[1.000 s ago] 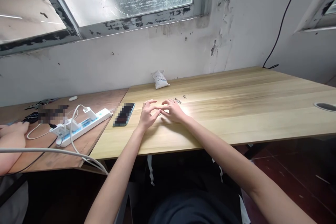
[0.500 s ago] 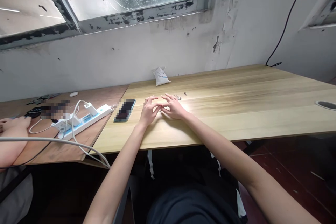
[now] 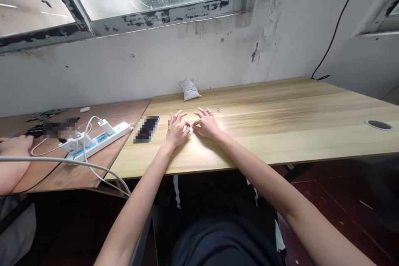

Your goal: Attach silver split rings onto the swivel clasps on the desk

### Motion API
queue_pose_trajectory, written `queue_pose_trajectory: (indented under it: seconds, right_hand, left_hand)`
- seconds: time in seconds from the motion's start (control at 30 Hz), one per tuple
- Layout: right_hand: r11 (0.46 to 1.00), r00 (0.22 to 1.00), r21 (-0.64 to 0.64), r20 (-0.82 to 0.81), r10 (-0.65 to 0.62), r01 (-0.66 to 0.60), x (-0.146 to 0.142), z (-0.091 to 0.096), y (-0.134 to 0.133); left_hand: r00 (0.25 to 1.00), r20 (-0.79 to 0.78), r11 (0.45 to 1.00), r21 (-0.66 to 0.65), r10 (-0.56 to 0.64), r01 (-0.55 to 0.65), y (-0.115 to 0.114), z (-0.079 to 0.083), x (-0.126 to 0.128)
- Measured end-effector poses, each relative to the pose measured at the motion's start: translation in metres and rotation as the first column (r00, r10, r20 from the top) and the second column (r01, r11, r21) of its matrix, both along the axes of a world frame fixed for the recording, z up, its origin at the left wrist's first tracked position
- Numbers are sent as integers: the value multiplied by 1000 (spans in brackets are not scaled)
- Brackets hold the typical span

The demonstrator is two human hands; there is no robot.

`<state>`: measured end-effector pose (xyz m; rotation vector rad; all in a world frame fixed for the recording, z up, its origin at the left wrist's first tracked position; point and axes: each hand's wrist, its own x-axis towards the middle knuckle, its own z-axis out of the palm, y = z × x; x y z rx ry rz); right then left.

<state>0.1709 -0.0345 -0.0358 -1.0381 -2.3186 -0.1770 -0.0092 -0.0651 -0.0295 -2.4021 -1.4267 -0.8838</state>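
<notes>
My left hand [image 3: 178,130] rests low over the pale wooden table [image 3: 264,133], its thumb and forefinger pinched together and the other fingers raised. Facing it, my right hand [image 3: 206,124] is pinched in the same way. A tiny metal ring [image 3: 191,126] shows between the two sets of fingertips, too small to make out in detail. Just beyond my right hand lie several loose small rings [image 3: 218,110], partly hidden by its fingers.
Left of my hands lies a phone [image 3: 146,129]. A white power strip [image 3: 102,139] with chargers and cables sits on the brown table [image 3: 106,166], near another person's hand [image 3: 15,145]. A small white packet [image 3: 190,89] stands by the wall. A round grommet [image 3: 379,125] is at far right.
My fingertips, which were touching over a small ring, have drawn slightly apart. The loose rings have not visibly moved; the whole view has shifted a little.
</notes>
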Motion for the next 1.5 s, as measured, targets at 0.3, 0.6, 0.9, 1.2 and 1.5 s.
queue_pose_trajectory:
  seconds: [0.3, 0.6, 0.9, 1.2, 1.5]
  right_hand:
    - [984, 994, 154, 76, 82, -93, -8, 18, -15]
    - [996, 999, 81, 38, 36, -39, -3, 9, -8]
    - [994, 997, -105, 69, 45, -38, 0, 4, -5]
    - [978, 998, -206, 35, 51, -43, -1, 6, -4]
    - [963, 998, -267, -48, 29, -41, -9, 3, -4]
  left_hand:
    - [1000, -10, 996, -84, 13, -14, 2, -6, -4]
    - [996, 55, 995, -71, 75, -71, 3, -6, -8]
    - [990, 89, 993, -71, 105, -99, 1, -3, -8]
    - [987, 100, 992, -38, 125, -121, -3, 1, -5]
    - [989, 74, 992, -10, 128, -127, -5, 2, 1]
